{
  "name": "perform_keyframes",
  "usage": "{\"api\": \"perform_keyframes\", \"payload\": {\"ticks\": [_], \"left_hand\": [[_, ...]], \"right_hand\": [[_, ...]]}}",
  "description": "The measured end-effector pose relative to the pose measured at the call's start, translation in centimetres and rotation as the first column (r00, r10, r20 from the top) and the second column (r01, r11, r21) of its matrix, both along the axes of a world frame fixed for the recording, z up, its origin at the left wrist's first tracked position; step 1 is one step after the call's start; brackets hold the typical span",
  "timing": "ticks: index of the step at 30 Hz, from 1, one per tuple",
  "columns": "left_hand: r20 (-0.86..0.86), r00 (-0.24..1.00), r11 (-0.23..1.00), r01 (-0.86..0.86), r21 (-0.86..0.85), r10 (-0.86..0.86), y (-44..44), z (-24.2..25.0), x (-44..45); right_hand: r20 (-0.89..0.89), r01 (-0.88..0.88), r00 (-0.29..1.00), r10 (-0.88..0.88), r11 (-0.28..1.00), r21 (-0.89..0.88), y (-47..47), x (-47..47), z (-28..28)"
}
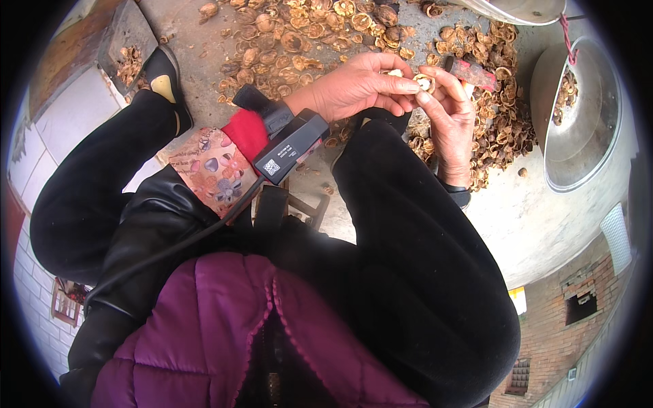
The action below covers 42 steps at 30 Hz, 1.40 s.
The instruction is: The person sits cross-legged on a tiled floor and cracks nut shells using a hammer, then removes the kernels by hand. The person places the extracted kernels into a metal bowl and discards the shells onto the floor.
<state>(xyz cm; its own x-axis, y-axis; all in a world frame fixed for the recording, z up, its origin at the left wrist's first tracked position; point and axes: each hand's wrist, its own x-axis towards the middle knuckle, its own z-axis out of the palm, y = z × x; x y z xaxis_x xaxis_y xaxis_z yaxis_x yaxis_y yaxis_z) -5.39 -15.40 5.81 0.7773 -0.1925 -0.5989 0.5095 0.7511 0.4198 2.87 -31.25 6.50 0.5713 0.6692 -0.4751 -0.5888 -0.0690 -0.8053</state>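
My left hand (365, 84) and my right hand (451, 120) meet above the concrete floor. Between the fingertips of my right hand is a cracked walnut piece (424, 83), with pale kernel showing inside the shell. My left thumb reaches against it. A second pale walnut piece (395, 73) sits in the curled fingers of my left hand, partly hidden by them. Just beyond my right hand lies a hammer (474, 75) with worn red paint on its head, resting on a heap of broken walnut shells (502, 112). Most of its handle is hidden.
Walnuts and shells (291, 43) cover the floor ahead. At the right a metal pot (586, 148) with walnut pieces inside tilts in view, a red cord (565, 38) at its rim. Another metal vessel (530, 13) is cut off above. A dustpan (135, 25) holds shells at the left.
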Motion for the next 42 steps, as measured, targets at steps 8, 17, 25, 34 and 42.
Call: {"api": "perform_keyframes", "payload": {"ticks": [8, 17, 25, 34, 42], "left_hand": [[0.005, 1.000, 0.970, 0.025, 0.241, -0.027, 0.2, 1.3, -0.9], [0.051, 0.999, 0.952, -0.022, 0.306, 0.007, -0.3, 2.2, -0.9], [0.095, 0.994, 0.959, -0.082, 0.272, 0.058, -0.6, 1.8, -0.8], [0.108, 0.990, 0.960, -0.111, 0.258, 0.086, -1.0, 1.6, -0.6], [0.026, 0.999, 0.941, -0.029, 0.338, 0.022, -0.4, 0.4, -0.6]], "right_hand": [[-0.079, -0.034, 0.997, 0.028, 0.997, -0.073, 0.8, -0.6, -0.1], [-0.077, 0.105, 0.992, -0.104, 0.995, -0.002, 1.8, -1.5, -0.2], [-0.234, 0.177, 0.958, -0.163, 0.983, 0.040, 1.9, -1.5, -0.4], [-0.323, 0.228, 0.927, -0.189, 0.970, 0.086, 1.9, -1.4, -0.4], [-0.040, 0.089, 0.995, -0.093, 0.993, -0.077, 1.0, -1.1, -1.5]]}}
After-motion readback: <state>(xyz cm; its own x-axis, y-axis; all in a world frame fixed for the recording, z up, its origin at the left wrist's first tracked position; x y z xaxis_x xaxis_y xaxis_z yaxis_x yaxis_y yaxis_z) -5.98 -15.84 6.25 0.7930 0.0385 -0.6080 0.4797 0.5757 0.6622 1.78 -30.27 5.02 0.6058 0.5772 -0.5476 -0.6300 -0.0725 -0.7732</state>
